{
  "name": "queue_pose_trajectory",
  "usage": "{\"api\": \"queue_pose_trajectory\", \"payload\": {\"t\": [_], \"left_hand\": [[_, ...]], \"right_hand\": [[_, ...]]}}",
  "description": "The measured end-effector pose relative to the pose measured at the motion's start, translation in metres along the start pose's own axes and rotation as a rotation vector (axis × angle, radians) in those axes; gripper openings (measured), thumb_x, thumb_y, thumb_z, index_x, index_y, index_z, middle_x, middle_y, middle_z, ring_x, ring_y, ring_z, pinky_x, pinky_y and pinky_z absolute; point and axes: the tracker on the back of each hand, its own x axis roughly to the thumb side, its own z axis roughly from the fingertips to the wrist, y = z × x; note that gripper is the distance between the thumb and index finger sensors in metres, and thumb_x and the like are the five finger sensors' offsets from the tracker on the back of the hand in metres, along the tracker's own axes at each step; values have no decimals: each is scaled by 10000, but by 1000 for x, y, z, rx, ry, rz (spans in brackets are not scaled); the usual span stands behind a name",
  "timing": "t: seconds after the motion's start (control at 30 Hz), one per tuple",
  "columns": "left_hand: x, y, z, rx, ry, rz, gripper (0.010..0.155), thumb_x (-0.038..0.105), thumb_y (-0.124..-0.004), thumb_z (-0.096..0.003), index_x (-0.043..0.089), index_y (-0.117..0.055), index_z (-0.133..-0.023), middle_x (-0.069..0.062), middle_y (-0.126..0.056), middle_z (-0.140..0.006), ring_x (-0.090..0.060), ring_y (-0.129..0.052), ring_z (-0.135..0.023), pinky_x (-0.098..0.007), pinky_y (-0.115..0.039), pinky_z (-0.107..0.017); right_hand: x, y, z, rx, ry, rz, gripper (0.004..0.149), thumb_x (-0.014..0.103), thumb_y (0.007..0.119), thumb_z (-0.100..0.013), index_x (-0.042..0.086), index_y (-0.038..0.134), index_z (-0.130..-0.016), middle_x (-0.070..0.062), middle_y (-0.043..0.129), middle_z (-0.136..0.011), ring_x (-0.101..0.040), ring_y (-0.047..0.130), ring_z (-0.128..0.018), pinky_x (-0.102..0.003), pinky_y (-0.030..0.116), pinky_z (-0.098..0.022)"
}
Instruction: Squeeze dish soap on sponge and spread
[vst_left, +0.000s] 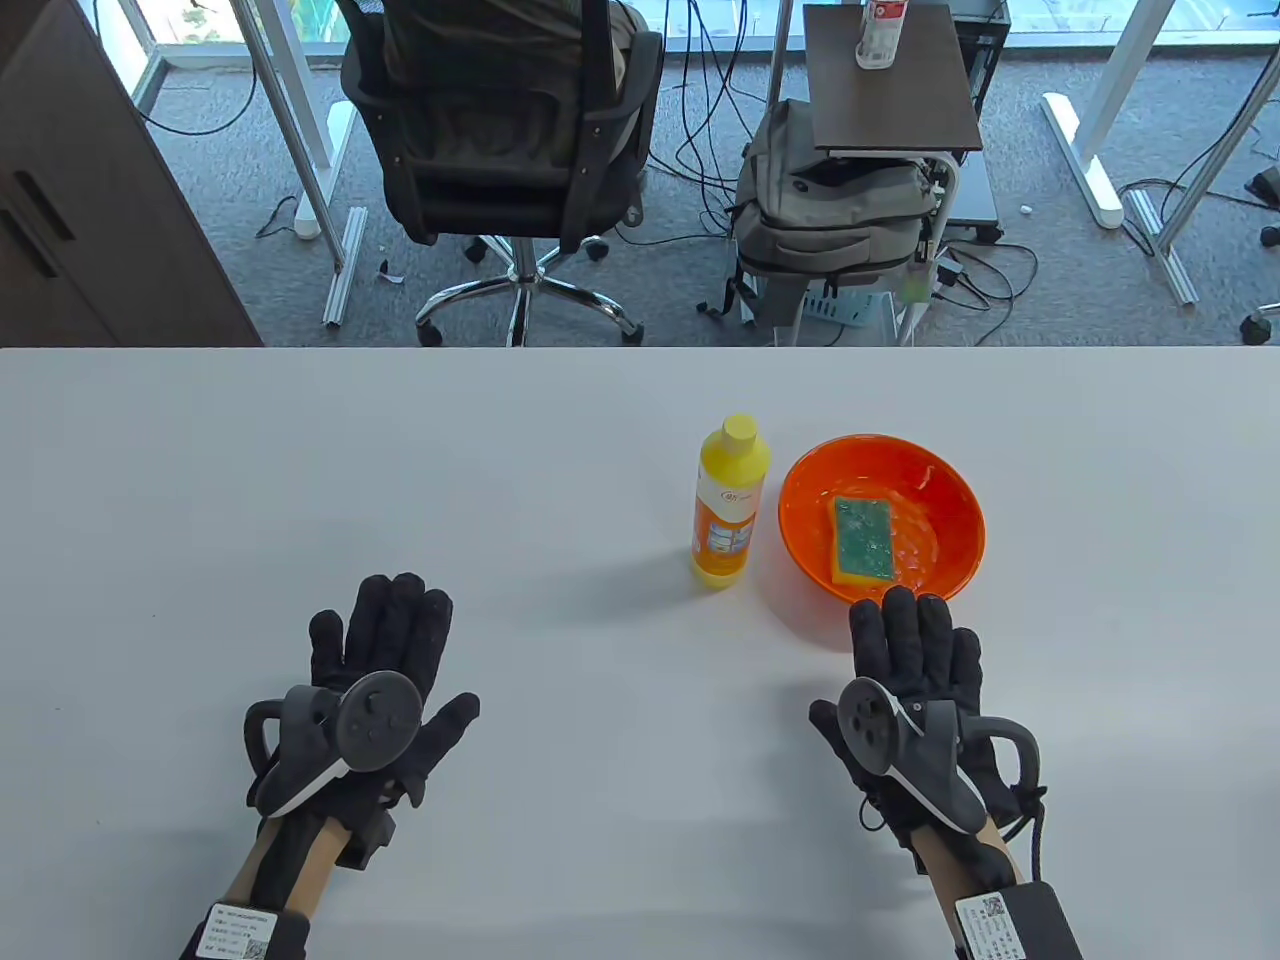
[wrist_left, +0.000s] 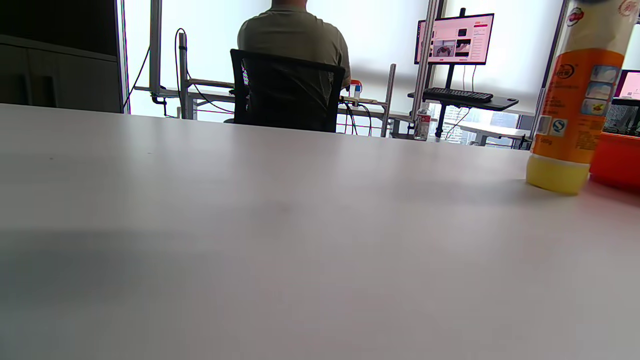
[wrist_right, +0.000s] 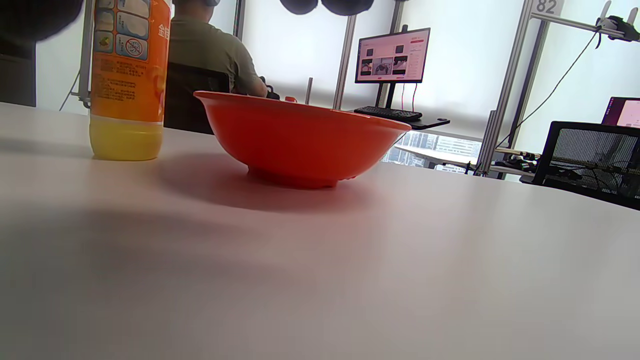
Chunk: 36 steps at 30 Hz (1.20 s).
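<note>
A yellow dish soap bottle (vst_left: 728, 500) with an orange label stands upright on the white table (vst_left: 300, 480), cap on. It also shows in the left wrist view (wrist_left: 575, 95) and the right wrist view (wrist_right: 127, 80). Just right of it an orange bowl (vst_left: 955, 505) holds a sponge (vst_left: 862, 540), green face up, yellow underneath. The bowl shows in the right wrist view (wrist_right: 300, 135). My left hand (vst_left: 385, 640) lies flat on the table, fingers spread, empty, well left of the bottle. My right hand (vst_left: 915, 640) lies flat and empty, fingertips (vst_left: 900, 605) close to the bowl's near rim.
The table's far edge (vst_left: 640, 348) runs across the middle of the table view. Beyond it stand an office chair (vst_left: 500, 130), a backpack (vst_left: 830, 210) and a small side table (vst_left: 890, 80).
</note>
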Motion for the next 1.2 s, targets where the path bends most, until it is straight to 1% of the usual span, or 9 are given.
{"api": "queue_pose_trajectory", "payload": {"t": [0.3, 0.5, 0.63, 0.77, 0.8, 0.83, 0.93, 1.0, 1.2], "left_hand": [[1, 0, -1, -8, -3, 4, 877, 696, -630, -370, 373, -256, -1095, 63, -213, -1220, -230, -202, -1200, -629, -213, -829], [2, -1, -1, -15, -6, 7, 872, 692, -631, -371, 375, -264, -1095, 61, -218, -1220, -233, -206, -1199, -631, -221, -830], [2, -1, -2, -22, -2, 13, 869, 691, -631, -372, 375, -268, -1095, 60, -219, -1220, -232, -208, -1199, -633, -222, -829], [1, -2, -3, -30, 2, 21, 867, 690, -632, -373, 375, -269, -1096, 58, -217, -1219, -234, -208, -1198, -634, -221, -829], [1, -2, -3, -32, 3, 22, 868, 689, -632, -374, 375, -267, -1096, 58, -216, -1219, -235, -205, -1199, -634, -222, -828], [1, -2, -3, -33, 4, 22, 867, 689, -632, -374, 375, -267, -1095, 57, -216, -1219, -237, -207, -1198, -633, -224, -829], [1, -2, -3, -37, 5, 28, 865, 686, -633, -376, 374, -269, -1096, 53, -216, -1219, -241, -208, -1197, -634, -226, -828], [1, -2, -3, -38, 7, 28, 864, 684, -634, -376, 373, -272, -1096, 54, -218, -1219, -242, -211, -1197, -635, -227, -828], [1, -3, -5, -49, 7, 37, 865, 688, -634, -376, 374, -273, -1097, 51, -217, -1220, -249, -208, -1197, -643, -214, -822]], "right_hand": [[-10, -3, -13, -27, 65, -3, 921, 730, 687, -304, 387, 289, -1060, 48, 291, -1187, -275, 385, -1127, -476, 391, -834], [-33, -1, -38, -39, 164, -7, 892, 726, 663, -308, 394, 311, -1057, 48, 323, -1183, -268, 439, -1120, -463, 429, -834], [-50, 4, -57, -36, 258, -30, 894, 724, 644, -315, 387, 272, -1054, 39, 315, -1179, -260, 468, -1114, -458, 454, -829], [-65, 12, -74, 17, 409, -206, 900, 707, 649, -329, 326, 285, -1058, -22, 419, -1161, -285, 630, -1056, -462, 563, -795], [-70, 17, -80, 54, 475, -293, 903, 688, 673, -337, 289, 300, -1056, -43, 510, -1135, -285, 744, -990, -458, 630, -762], [-72, 19, -82, 74, 493, -324, 905, 681, 680, -341, 269, 303, -1054, -51, 558, -1117, -278, 802, -946, -451, 665, -741], [-80, 33, -89, 182, 600, -544, 902, 651, 719, -351, 204, 356, -1045, -68, 739, -1023, -264, 958, -786, -428, 765, -657], [-82, 41, -90, 227, 661, -667, 876, 630, 731, -363, 170, 413, -1036, -82, 793, -985, -271, 1003, -718, -423, 798, -616], [-91, 61, -85, 236, 859, -915, 691, 523, 734, -403, 146, 632, -973, -93, 958, -833, -242, 1090, -536, -393, 878, -499]]}}
